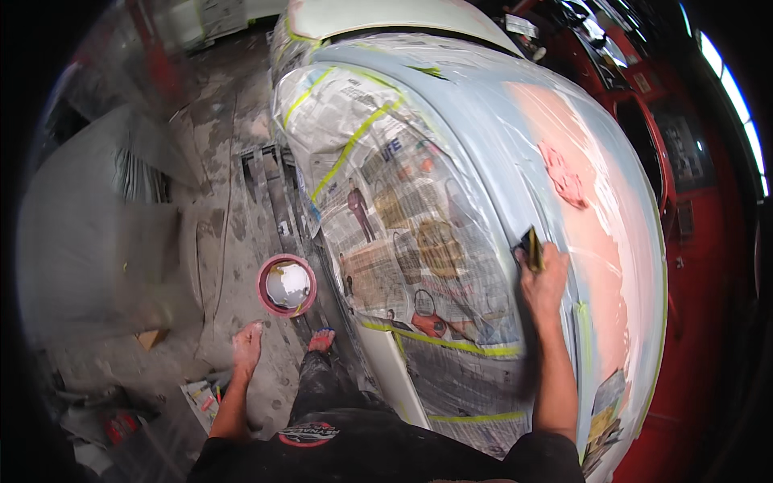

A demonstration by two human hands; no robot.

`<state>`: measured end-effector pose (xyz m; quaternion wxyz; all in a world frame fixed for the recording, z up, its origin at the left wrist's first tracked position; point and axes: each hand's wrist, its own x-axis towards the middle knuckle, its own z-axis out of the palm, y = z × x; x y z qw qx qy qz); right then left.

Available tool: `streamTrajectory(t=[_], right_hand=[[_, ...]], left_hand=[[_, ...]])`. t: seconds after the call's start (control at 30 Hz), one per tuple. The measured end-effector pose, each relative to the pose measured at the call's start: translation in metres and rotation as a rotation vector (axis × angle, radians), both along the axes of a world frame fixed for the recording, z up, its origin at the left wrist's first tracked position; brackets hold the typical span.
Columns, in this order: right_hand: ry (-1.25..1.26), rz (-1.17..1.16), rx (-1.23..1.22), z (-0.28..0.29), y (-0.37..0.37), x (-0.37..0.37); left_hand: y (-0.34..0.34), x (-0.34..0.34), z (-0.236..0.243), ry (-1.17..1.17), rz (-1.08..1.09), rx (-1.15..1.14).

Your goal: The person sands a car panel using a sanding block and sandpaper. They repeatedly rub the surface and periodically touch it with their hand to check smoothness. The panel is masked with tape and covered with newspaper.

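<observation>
One right hand (546, 275), grasping a dark pad (528, 241) at the car panel (592, 266), probably best kept flat, evenly pressed; one left hand (247, 344), empty, fingers loose

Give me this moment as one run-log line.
Right hand: holding dark pad at grey-blue car panel | Left hand: apparently empty, near pink bucket | Masking: newspaper with yellow-green tape

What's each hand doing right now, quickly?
Left hand: loosely open, with nothing visible in it.
Right hand: closed on a dark, yellow-edged pad, at the car's pale blue-grey panel.
</observation>
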<state>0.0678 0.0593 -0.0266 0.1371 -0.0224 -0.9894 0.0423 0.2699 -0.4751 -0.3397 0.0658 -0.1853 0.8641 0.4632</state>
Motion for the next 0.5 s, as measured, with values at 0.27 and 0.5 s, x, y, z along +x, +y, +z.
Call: streamTrajectory(t=[0.27, 0.5], right_hand=[[0.064, 0.018, 0.031, -0.019, -0.036, -0.102], [0.073, -0.056, -0.036, -0.001, 0.032, 0.083]], left_hand=[[0.170, -0.200, 0.167, 0.582, -0.585, 0.131], [0.273, -0.223, 0.254, 0.862, -0.749, 0.313]])
